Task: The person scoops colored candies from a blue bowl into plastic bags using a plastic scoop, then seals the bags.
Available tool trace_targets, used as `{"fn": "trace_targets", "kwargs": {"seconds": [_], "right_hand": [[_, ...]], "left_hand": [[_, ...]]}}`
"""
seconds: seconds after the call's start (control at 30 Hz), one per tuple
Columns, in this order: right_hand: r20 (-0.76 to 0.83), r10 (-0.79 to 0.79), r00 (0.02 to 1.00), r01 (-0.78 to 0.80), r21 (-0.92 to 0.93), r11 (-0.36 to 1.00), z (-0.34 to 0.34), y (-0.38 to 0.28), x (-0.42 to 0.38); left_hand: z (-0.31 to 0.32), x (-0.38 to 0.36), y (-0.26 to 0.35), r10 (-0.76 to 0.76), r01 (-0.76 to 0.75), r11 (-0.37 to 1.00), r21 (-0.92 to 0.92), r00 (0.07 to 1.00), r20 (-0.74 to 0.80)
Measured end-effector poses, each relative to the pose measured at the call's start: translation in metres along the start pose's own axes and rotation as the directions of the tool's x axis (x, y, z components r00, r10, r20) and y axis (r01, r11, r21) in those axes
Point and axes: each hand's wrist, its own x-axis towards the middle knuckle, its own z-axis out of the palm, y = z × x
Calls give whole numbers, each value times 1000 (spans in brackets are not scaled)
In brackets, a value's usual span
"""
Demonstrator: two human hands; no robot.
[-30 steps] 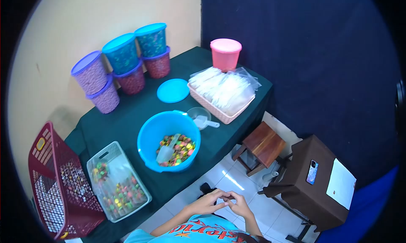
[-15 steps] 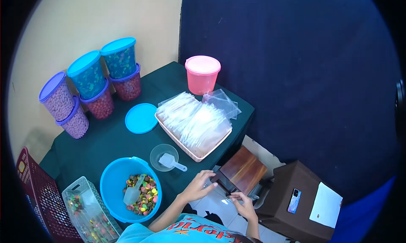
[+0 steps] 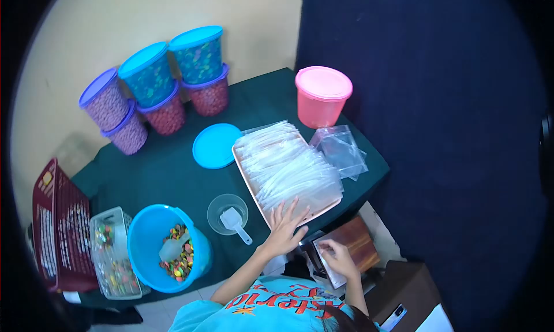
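Observation:
My left hand (image 3: pixel 284 231), fingers spread, rests at the front edge of a pale pink tray (image 3: pixel 253 192). Its fingertips reach onto the stack of clear plastic bags (image 3: pixel 294 161) in the tray. My right hand (image 3: pixel 341 261) hovers to the right, below the table edge and over a brown wooden surface (image 3: pixel 363 246); its fingers are loosely bent and I see nothing in them. Left of my hands, a clear bowl (image 3: pixel 214 219) holds a white scoop (image 3: pixel 232 219). A blue tub (image 3: pixel 138 251) contains colourful candies (image 3: pixel 183 261) and another scoop (image 3: pixel 171 249).
Stacked tubs with blue lids (image 3: pixel 196 37) and purple lids (image 3: pixel 99 88) stand at the back left. A blue lid (image 3: pixel 216 146) lies beside the tray. A pink tub (image 3: pixel 323 101) and loose bags (image 3: pixel 341 153) are behind it. Baskets (image 3: pixel 63 228) line the left; a phone (image 3: pixel 395 317) lies lower right.
My left hand has moved forward from beside the table edge onto the bags and tray. My right hand has shifted slightly up and right. The camera view has turned.

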Motion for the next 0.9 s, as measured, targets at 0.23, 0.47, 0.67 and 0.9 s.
{"fn": "trace_targets", "kwargs": {"seconds": [0.23, 0.47, 0.67, 0.9], "right_hand": [[257, -129, 958, 140, -22, 990, -40, 21, 67], [709, -183, 681, 198, 62, 978, -36, 20, 110], [848, -233, 476, -104, 318, 943, -49, -23, 128], [290, -490, 822, 135, 737, 662, -25, -65, 132]], "left_hand": [[30, 15, 19, -170, 174, 985, 9, 969, -181], [39, 12, 32, -313, 233, 947, -221, 824, -472], [-1, -17, 67, -404, 180, 907, -380, 626, -667], [-18, -65, 95, -354, 239, 935, -261, 671, -652]]}}
